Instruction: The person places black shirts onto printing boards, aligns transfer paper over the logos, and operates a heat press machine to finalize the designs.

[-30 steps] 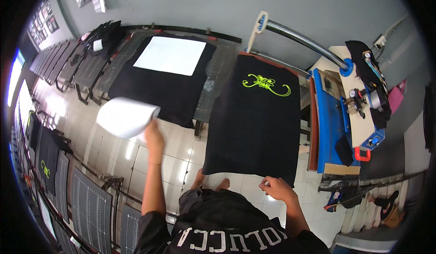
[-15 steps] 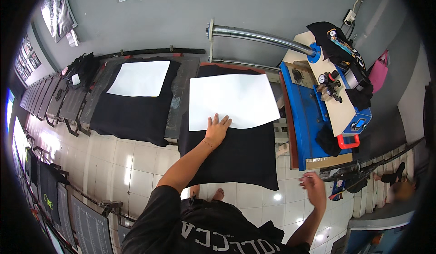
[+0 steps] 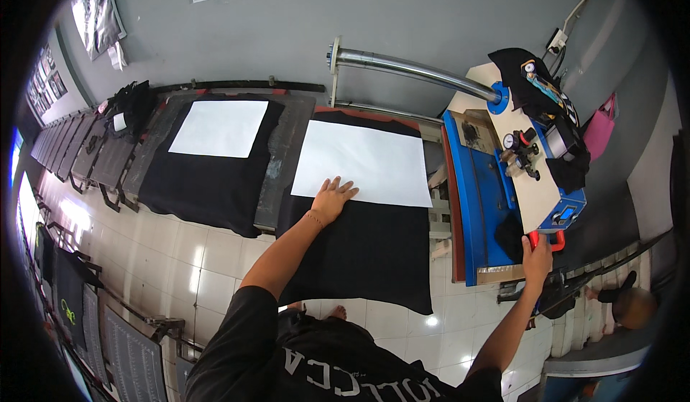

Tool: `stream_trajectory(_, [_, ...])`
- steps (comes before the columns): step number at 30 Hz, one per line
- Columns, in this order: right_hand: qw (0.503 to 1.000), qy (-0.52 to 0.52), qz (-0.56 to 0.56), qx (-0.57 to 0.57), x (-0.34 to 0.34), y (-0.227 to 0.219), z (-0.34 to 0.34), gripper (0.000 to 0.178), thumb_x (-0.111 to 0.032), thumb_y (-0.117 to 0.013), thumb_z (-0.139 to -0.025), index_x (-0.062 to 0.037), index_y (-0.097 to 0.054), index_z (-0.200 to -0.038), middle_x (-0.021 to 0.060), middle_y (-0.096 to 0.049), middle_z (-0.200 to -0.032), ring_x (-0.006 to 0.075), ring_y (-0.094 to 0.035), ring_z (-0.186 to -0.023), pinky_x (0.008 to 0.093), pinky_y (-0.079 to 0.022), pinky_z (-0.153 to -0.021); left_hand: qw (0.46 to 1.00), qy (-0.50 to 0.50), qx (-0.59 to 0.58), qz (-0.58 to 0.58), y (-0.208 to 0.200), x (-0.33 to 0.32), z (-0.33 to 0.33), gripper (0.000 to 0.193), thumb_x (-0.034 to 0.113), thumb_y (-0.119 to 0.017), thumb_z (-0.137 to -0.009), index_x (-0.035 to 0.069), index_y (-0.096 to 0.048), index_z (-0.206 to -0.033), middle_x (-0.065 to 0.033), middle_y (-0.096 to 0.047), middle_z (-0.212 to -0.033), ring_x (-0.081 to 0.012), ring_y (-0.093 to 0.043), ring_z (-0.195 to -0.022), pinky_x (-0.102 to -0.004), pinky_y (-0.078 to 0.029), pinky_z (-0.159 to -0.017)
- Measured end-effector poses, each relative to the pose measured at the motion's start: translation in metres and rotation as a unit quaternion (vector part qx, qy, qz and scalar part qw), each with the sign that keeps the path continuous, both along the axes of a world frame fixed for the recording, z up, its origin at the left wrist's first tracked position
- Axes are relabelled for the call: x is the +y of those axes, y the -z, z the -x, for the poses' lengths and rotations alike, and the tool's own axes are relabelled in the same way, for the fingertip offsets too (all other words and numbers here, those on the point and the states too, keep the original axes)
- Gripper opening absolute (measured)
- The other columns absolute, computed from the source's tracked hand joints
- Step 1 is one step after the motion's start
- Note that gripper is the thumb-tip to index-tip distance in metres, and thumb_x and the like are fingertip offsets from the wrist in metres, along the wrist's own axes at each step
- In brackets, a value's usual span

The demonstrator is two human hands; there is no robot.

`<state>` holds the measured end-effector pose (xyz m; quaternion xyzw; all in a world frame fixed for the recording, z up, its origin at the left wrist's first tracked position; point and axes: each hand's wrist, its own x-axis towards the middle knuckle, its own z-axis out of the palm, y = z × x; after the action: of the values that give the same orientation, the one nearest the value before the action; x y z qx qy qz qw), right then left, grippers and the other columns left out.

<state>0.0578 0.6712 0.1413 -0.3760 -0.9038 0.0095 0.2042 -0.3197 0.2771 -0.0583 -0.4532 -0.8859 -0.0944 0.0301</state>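
Because the sheet (image 3: pixel 370 159) is loose and light, the left hand (image 3: pixel 335 199) seems to lie on it to keep it flat and stop it sliding on the shirt (image 3: pixel 359 254). The sheet covers the back part of the shirt, close to its left and right edges, with a strip of black cloth bare along the back edge and a broad area bare toward the front. The shirt is laid out smoothly, probably so that the sheet sits without folds. It drapes over a bed (image 3: pixel 399 121), whose reddish back edge shows; its front corners are hidden under cloth.

The left hand is palm down, fingers somewhat spread, touching the sheet's front edge left of its middle; it pinches nothing. The right hand (image 3: pixel 537 259) is curled round the near side of the red handle (image 3: pixel 558 240), at the front right corner of the press (image 3: pixel 474 211). That handle looks placed there to be in reach from the bed's front; how tightly the fingers squeeze it, I cannot tell.

The press stands just right of the bed, below a steel bar (image 3: pixel 410 67). To the left, a second sheet (image 3: pixel 219 129) covers the back of a second shirt (image 3: pixel 205 186), which leaves the right edge of its board (image 3: pixel 291 150) bare.
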Motion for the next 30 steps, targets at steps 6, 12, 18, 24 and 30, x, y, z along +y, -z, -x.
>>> stream_trajectory(6, [0.998, 0.049, -0.035, -0.010, -0.005, 0.012, 0.005, 0.051, -0.038, -0.070, -0.086, 0.0041, -0.053, -0.110, 0.0275, -0.061, -0.104, 0.0456, -0.055, -0.105, 0.0533, -0.044, -0.091, 1.000, 0.016, -0.020, -0.006, -0.013, 0.008, -0.014, 0.045, 0.031, -0.044, -0.101, 0.021, -0.045, -0.144, -0.0036, -0.039, -0.153, -0.0353, -0.028, -0.144, -0.0545, -0.024, -0.116])
stream_trajectory(12, [0.996, 0.060, -0.055, -0.027, -0.051, -0.001, 0.016, 0.051, -0.040, -0.067, -0.088, 0.0039, -0.054, -0.110, 0.0270, -0.062, -0.104, 0.0445, -0.056, -0.103, 0.0524, -0.046, -0.088, 0.998, 0.056, -0.017, -0.017, -0.019, 0.005, -0.028, 0.059, 0.050, -0.048, -0.097, 0.019, -0.042, -0.146, -0.0120, -0.034, -0.155, -0.0390, -0.026, -0.144, -0.0572, -0.021, -0.116])
stream_trajectory(18, [0.998, 0.042, -0.013, 0.040, -0.127, -0.017, 0.023, 0.043, -0.035, -0.054, -0.097, 0.0011, -0.053, -0.121, 0.0251, -0.062, -0.107, 0.0405, -0.061, -0.097, 0.0495, -0.047, -0.084, 0.991, 0.103, -0.043, -0.079, -0.047, -0.016, -0.064, 0.061, 0.040, -0.056, -0.094, 0.011, -0.040, -0.146, -0.0150, -0.034, -0.154, -0.0390, -0.029, -0.143, -0.0561, -0.025, -0.115])
stream_trajectory(24, [0.932, 0.022, 0.122, 0.342, -0.138, 0.015, 0.045, 0.052, -0.017, -0.041, -0.100, -0.0063, -0.034, -0.151, 0.0171, -0.058, -0.091, 0.0207, -0.056, -0.067, 0.0371, -0.046, -0.064, 0.886, 0.328, -0.175, -0.276, -0.151, 0.014, -0.113, 0.063, 0.023, -0.061, -0.093, -0.005, -0.035, -0.144, -0.0233, -0.037, -0.150, -0.0360, -0.035, -0.140, -0.0445, -0.027, -0.118])
stream_trajectory(30, [0.917, -0.066, 0.067, 0.388, -0.201, 0.007, 0.073, 0.064, -0.023, -0.039, -0.090, -0.0014, -0.035, -0.150, 0.0036, -0.048, -0.061, 0.0123, -0.044, -0.048, 0.0280, -0.036, -0.050, 0.857, 0.369, -0.245, -0.263, -0.192, 0.003, -0.146, 0.082, 0.032, -0.057, -0.096, -0.008, -0.011, -0.150, -0.0307, -0.006, -0.157, -0.0384, -0.015, -0.147, -0.0463, -0.019, -0.120])
